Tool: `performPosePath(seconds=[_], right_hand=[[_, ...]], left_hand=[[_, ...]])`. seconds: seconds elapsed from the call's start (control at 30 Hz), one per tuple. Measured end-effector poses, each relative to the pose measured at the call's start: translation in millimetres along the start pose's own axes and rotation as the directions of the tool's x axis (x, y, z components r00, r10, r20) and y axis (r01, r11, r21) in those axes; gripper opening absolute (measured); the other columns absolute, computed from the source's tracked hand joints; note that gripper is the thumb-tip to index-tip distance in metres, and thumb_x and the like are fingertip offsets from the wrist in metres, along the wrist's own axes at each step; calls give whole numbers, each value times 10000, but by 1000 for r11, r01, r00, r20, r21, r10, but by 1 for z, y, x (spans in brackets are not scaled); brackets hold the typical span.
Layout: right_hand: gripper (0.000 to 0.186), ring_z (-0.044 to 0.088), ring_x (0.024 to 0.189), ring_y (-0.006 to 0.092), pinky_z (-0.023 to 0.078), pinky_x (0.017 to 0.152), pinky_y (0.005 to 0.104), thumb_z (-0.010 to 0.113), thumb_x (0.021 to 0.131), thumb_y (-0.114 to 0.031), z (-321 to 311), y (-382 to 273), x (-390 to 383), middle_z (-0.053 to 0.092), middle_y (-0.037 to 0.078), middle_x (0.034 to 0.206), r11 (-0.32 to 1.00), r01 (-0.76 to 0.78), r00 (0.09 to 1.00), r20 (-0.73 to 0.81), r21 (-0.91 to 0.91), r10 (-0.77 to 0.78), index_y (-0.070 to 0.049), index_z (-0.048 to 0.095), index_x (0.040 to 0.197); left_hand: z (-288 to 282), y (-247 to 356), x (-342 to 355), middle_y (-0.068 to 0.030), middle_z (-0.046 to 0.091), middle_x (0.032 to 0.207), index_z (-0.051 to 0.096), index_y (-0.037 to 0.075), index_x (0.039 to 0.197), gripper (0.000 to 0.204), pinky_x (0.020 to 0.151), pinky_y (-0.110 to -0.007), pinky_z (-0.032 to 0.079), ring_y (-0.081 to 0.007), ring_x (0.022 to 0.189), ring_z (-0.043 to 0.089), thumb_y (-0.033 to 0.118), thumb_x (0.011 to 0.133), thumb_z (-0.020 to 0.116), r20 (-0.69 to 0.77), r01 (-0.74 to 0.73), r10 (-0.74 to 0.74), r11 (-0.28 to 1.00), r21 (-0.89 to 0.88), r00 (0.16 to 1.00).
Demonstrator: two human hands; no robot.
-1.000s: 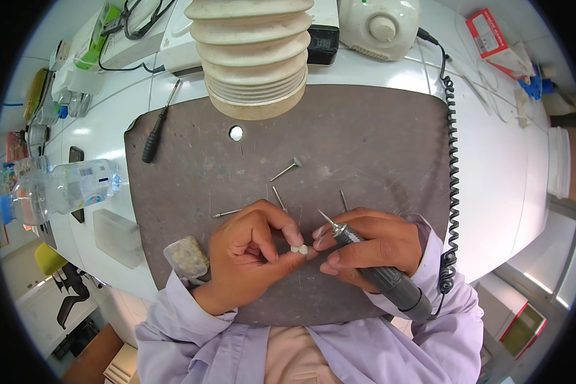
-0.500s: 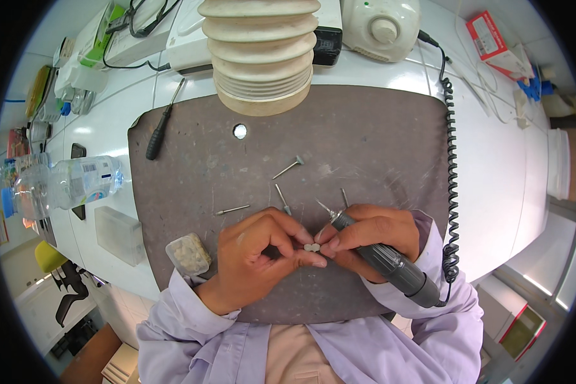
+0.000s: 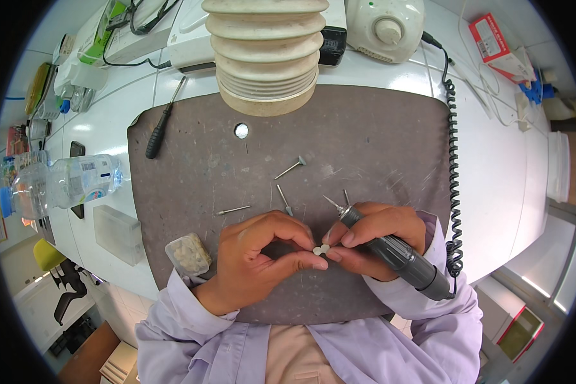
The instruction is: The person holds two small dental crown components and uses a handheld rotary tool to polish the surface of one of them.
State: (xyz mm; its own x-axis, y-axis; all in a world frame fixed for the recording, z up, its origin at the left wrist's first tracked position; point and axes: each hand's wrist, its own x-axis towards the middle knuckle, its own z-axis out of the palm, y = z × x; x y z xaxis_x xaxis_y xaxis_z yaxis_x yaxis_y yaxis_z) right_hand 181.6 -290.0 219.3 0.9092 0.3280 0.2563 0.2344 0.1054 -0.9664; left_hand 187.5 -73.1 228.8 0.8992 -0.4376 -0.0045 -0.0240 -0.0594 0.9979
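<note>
A small white piece, shaped like joined dental crowns (image 3: 321, 249), is pinched at the fingertips between my two hands. My left hand (image 3: 253, 265) grips it with thumb and forefinger. My right hand (image 3: 387, 233) is wrapped round a dark rotary handpiece (image 3: 403, 264) and also meets the white piece with its fingertips. The handpiece's thin bur (image 3: 331, 201) points up and left, apart from the piece. Beyond my hands lie several loose burs, among them a wheel-headed bur (image 3: 290, 168) and a slim bur (image 3: 234, 209). By my left wrist stands a clear box (image 3: 189, 254) of pale pieces.
A brown mat (image 3: 365, 134) covers the white table. A ribbed suction hose (image 3: 269, 64) hangs over its far edge. At left are a screwdriver (image 3: 160, 128), a plastic bottle (image 3: 83, 179) and a clear case (image 3: 118, 235). The coiled cord (image 3: 452, 160) runs along the right to a control unit (image 3: 385, 29).
Both hands have shifted slightly right with the white piece, which has turned and shows more of its surface. The handpiece has moved a little right too.
</note>
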Motion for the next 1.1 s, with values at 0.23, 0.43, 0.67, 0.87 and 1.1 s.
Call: performPosePath(seconds=[0.23,0.43,0.67,0.87,1.1], right_hand=[[346,716,744,259,564,590,317,786,752,48,-1,-2,4,692,152,813,999,41,999,11,-28,-40,-83,588,1005],[365,716,734,254,565,580,312,781,760,44,-2,-3,6,694,158,824,998,49,998,35,-50,-47,-89,561,1020],[365,712,729,254,558,581,313,779,757,49,-2,-3,5,691,145,813,997,51,998,27,-53,-49,-97,576,1022],[365,690,735,250,542,640,315,781,709,94,-3,-3,3,693,117,865,998,50,999,7,-34,-50,-46,635,1013],[394,659,689,235,513,609,313,785,686,104,-3,0,2,676,100,830,997,74,997,6,-33,-74,-48,642,1021]], left_hand=[[0,-1,0,-107,643,855,604,11,871,285,687,-268,505,-138,762,626,-35,700,828,4,-21,21,999,-32,1000],[0,-2,0,-110,639,868,601,11,879,292,703,-272,513,-139,771,628,-46,699,825,2,-22,22,999,-48,1000],[1,0,1,-111,639,858,611,6,875,277,695,-273,513,-140,770,629,-52,703,820,-1,7,-7,997,-80,1000],[-1,0,1,-114,636,864,627,-11,864,243,697,-273,513,-141,777,632,-73,711,804,25,22,-20,997,-69,999],[-2,1,1,-127,632,893,633,-20,872,236,709,-273,518,-144,792,633,-90,714,793,44,42,-39,996,-74,998]])
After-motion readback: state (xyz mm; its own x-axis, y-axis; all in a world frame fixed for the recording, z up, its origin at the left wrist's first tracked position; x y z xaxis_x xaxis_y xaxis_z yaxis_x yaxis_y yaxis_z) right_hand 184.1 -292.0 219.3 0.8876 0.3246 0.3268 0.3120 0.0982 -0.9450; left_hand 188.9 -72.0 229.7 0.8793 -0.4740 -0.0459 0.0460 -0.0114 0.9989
